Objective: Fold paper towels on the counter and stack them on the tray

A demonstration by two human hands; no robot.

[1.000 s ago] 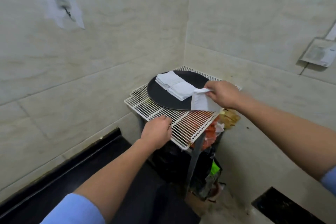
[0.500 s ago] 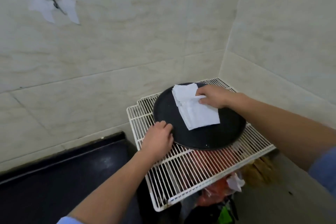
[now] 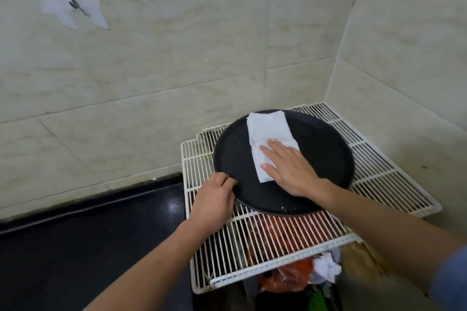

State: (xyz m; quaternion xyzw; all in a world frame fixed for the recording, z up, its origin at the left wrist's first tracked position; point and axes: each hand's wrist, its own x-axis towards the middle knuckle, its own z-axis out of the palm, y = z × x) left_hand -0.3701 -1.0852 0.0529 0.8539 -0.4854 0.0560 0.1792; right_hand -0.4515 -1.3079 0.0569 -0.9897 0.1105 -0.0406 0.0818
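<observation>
A round black tray (image 3: pixel 326 156) rests on a white wire rack (image 3: pixel 384 179) in the corner of two tiled walls. A stack of folded white paper towels (image 3: pixel 269 131) lies on the tray's left part. My right hand (image 3: pixel 290 166) lies flat on the near end of the stack, fingers spread, pressing it down. My left hand (image 3: pixel 214 199) grips the tray's near-left rim, with the thumb on top of the rim.
A black counter (image 3: pixel 88 242) runs along the left wall below the rack. Under the rack sits a bin with red and orange bags and crumpled white paper (image 3: pixel 326 269). Tiled walls close in behind and to the right.
My right hand laid the folded towel on the stack and now presses it flat. My left hand moved from the rack's edge to the tray's rim. The view has come closer.
</observation>
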